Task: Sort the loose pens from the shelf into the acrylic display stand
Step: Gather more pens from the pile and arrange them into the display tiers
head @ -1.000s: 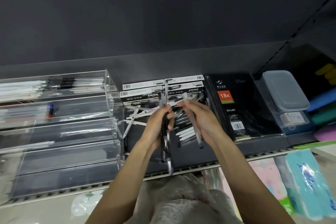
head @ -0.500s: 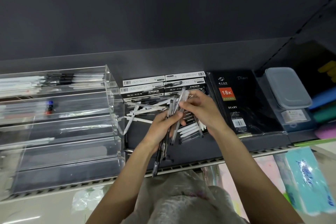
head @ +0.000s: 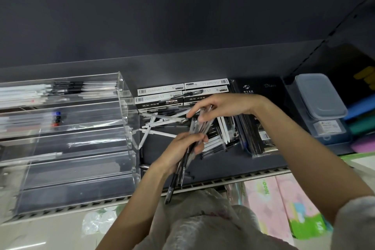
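My left hand (head: pixel 182 151) is closed around a bundle of clear and black pens (head: pixel 197 128) that slants from upper right to lower left over the shelf. My right hand (head: pixel 221 104) pinches the bundle's upper ends with its fingertips. Under both hands lies a loose pile of white and black pens (head: pixel 160 122) on the dark shelf. The tiered acrylic display stand (head: pixel 125 107) stands to the left; its top two tiers hold pens, and a lower tier holds one white pen (head: pixel 30 157).
Black and white pen boxes (head: pixel 160 99) sit behind the pile. A black diary (head: pixel 261 91) and a lidded grey plastic box (head: pixel 318 95) stand to the right. The shelf's slotted front edge (head: pixel 233 180) runs below my hands. Coloured packets lie on the lower level.
My right hand has carried a pen over to the bundle in my left hand and now grips the bundle's top. The bundle has tilted further, its lower tips swinging left.
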Demonstrator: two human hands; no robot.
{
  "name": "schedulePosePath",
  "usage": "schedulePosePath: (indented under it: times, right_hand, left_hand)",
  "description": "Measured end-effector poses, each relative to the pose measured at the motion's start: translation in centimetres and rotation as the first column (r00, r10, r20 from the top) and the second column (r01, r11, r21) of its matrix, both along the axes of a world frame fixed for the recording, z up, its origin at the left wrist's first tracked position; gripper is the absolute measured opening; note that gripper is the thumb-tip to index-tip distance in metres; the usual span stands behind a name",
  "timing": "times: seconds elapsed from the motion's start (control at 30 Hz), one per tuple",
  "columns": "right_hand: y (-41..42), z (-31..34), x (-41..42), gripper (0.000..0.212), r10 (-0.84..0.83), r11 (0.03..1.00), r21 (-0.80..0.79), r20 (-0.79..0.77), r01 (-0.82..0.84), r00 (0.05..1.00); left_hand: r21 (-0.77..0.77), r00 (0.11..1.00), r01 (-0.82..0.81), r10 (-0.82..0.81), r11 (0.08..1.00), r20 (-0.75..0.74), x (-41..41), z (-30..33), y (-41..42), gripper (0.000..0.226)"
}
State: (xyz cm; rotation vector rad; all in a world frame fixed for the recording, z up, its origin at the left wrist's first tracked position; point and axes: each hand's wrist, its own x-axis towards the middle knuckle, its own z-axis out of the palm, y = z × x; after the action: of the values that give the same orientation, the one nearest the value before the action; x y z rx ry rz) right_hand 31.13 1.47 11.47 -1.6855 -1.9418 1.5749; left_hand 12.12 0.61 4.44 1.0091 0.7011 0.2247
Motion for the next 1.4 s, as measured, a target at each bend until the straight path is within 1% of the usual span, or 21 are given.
schedulePosePath:
  times: [0.07,0.13,0.23,0.37,0.5,0.57,0.63,0.73,0.8,0.83,0.9,0.93,0.97,1.0,1.03,1.1,1.17,1.2,1.27,1.33,1.4]
  right_hand:
    - [0.3,0.0,-0.4,0.027,0.06,0.998,0.027,-0.001,-0.06,0.998]
    - [0.5,-0.3,-0.8,0.021,0.074,0.993,0.093,-0.01,-0.073,0.997]
    - [0.8,-0.4,-0.8,0.012,0.079,0.985,0.153,-0.013,-0.076,0.997]
    - [0.8,-0.3,-0.3,0.014,0.018,0.984,0.177,-0.034,-0.011,0.999]
    - [0.6,0.2,1.2,0.009,-0.08,0.983,0.156,-0.08,0.092,0.994]
    - [0.4,0.5,1.8,0.009,-0.083,0.985,0.145,-0.078,0.094,0.993]
    - [0.2,0.7,2.4,0.008,-0.104,0.979,0.17,-0.073,0.115,0.992]
    - [-0.1,1.8,4.0,0.005,-0.217,0.935,0.268,-0.086,0.232,0.972]
    - [-0.9,2.4,5.4,0.004,-0.322,0.884,0.316,-0.121,0.344,0.939]
    - [-1.5,2.3,5.8,0.006,-0.382,0.847,0.334,-0.158,0.414,0.91]
    - [-2.7,1.1,5.0,0.006,-0.507,0.739,0.344,-0.282,0.579,0.815]
    - [-3.4,-0.1,3.9,0.005,-0.565,0.672,0.31,-0.373,0.673,0.736]
    - [-3.9,-1.4,2.3,0.007,-0.624,0.598,0.235,-0.464,0.766,0.629]
    - [-4.4,-2.8,0.5,0.009,-0.675,0.518,0.15,-0.532,0.842,0.511]
    - [-4.9,-4.2,-1.5,0.009,-0.711,0.44,0.097,-0.57,0.893,0.412]
    - [-5.8,-6.8,-4.8,0.005,-0.747,0.297,0.103,-0.595,0.949,0.298]
    - [-6.4,-8.4,-6.8,0.002,-0.747,0.169,0.118,-0.633,0.979,0.205]
    - [-6.5,-8.7,-7.3,0.003,-0.741,0.126,0.131,-0.647,0.983,0.181]
    - [-6.7,-8.5,-7.7,0.005,-0.733,0.093,0.191,-0.651,0.977,0.197]
    - [-6.9,-7.8,-8.2,0.006,-0.722,0.108,0.262,-0.642,0.959,0.257]
    - [-7.1,-7.4,-9.0,0.006,-0.728,0.137,0.33,-0.606,0.934,0.321]
  left_hand:
    - [-0.073,1.0,0.001,0.0,0.997,0.012,0.0,0.0,-0.3,0.024]
    - [-0.103,1.0,-0.004,0.006,0.995,0.024,0.1,0.0,-0.6,0.019]
    - [-0.148,0.995,-0.002,0.016,0.989,0.094,0.1,-0.1,-0.8,0.012]
    - [-0.192,0.984,0.037,-0.002,0.981,0.177,-0.3,-0.7,-0.6,0.024]
    - [-0.281,0.976,0.053,0.01,0.958,0.219,-0.6,-0.9,-0.7,0.033]
    - [-0.268,0.977,0.06,-0.002,0.962,0.212,-0.6,-0.7,-0.8,0.037]
    - [-0.227,0.976,0.091,-0.042,0.97,0.213,-0.8,-0.6,-0.7,0.037]
    - [-0.141,0.978,0.125,-0.098,0.982,0.185,-1.5,-0.9,-0.7,0.035]
    - [-0.142,0.99,0.039,-0.019,0.989,0.14,-1.8,-1.1,-0.8,0.026]
    - [-0.158,0.989,-0.04,0.062,0.987,0.133,-1.7,-1.2,-0.9,0.02]
    - [-0.194,0.96,-0.213,0.242,0.957,0.138,-1.1,-1.0,-0.7,0.023]
    - [-0.21,0.932,-0.296,0.329,0.932,0.149,-0.7,-0.9,-0.5,0.023]
    - [-0.238,0.896,-0.372,0.414,0.897,0.161,-0.1,-0.6,-0.4,0.022]
    - [-0.279,0.854,-0.438,0.492,0.855,0.169,0.4,-0.4,-0.2,0.021]
    - [-0.332,0.809,-0.491,0.563,0.806,0.168,0.9,-0.2,-0.1,0.019]
    - [-0.419,0.724,-0.569,0.672,0.707,0.152,1.8,0.1,-0.1,0.018]
    - [-0.456,0.667,-0.607,0.729,0.651,0.152,2.4,0.3,-0.2,0.02]
    - [-0.459,0.651,-0.621,0.744,0.636,0.15,2.5,0.3,-0.2,0.022]
    - [-0.463,0.648,-0.627,0.749,0.626,0.136,2.6,0.2,-0.4,0.021]
    - [-0.439,0.679,-0.618,0.724,0.652,0.12,2.6,-0.1,-0.6,0.021]
    - [-0.415,0.702,-0.614,0.704,0.672,0.102,2.6,-0.3,-0.6,0.026]
